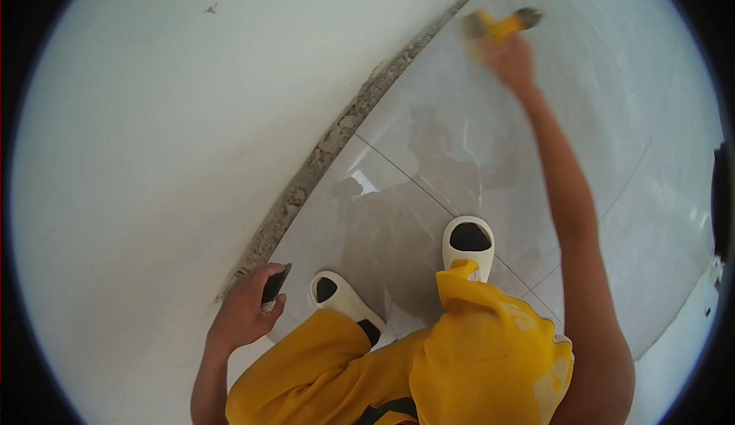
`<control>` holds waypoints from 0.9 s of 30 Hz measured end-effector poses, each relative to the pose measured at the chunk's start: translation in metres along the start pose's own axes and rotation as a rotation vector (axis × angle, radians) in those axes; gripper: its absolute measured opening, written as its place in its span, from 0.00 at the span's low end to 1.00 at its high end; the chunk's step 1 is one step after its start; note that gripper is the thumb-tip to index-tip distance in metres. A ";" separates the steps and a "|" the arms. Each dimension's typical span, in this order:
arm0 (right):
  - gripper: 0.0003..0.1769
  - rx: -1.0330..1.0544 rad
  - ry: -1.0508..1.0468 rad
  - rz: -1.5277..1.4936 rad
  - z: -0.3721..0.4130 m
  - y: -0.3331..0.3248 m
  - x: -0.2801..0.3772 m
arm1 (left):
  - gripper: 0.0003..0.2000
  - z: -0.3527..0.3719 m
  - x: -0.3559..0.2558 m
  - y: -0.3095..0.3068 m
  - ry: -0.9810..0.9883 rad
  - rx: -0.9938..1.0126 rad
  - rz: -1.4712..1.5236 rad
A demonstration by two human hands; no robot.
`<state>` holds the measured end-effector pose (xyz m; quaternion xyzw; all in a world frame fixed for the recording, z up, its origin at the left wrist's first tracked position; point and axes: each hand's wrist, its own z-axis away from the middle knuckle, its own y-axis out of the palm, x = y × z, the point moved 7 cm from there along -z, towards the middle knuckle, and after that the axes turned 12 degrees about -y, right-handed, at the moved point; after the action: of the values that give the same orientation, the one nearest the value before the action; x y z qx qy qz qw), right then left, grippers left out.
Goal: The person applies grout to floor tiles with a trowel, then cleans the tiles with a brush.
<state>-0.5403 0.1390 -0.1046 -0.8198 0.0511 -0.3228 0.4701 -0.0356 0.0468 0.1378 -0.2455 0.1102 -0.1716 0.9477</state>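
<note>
My right hand (511,61) is closed round a yellow tool (501,27) with dark ends, blurred by motion, over the glossy grey floor tiles (459,119) near the top. At the lower left, my left hand (253,306) grips a dark, flat object (274,283) between thumb and fingers, close to the lower end of the rough gap (329,145) that runs between the tiles and the white wall. What the dark object is cannot be made out.
The pale wall (168,119) fills the left side. My feet, in white slippers (469,241) and yellow trousers (482,348), stand on the tiles. Thin joints cross the floor. A dark object (721,203) is at the right edge.
</note>
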 end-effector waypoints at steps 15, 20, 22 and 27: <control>0.23 0.830 -0.401 -0.799 0.189 0.078 0.330 | 0.23 0.025 0.037 0.040 -0.102 0.173 0.372; 0.22 0.368 0.005 -0.502 0.068 0.070 0.151 | 0.15 0.007 0.049 0.033 -0.113 0.140 0.590; 0.17 -0.016 -0.210 -0.194 0.012 0.016 0.080 | 0.11 -0.001 0.045 0.029 -0.188 0.088 0.619; 0.18 -0.131 -0.091 0.044 -0.012 -0.050 0.058 | 0.12 -0.037 0.060 0.030 -0.103 -0.101 0.497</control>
<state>-0.5129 0.1352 -0.0326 -0.8613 0.0686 -0.2708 0.4245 0.0165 0.0330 0.0838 -0.2665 0.1271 0.0848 0.9516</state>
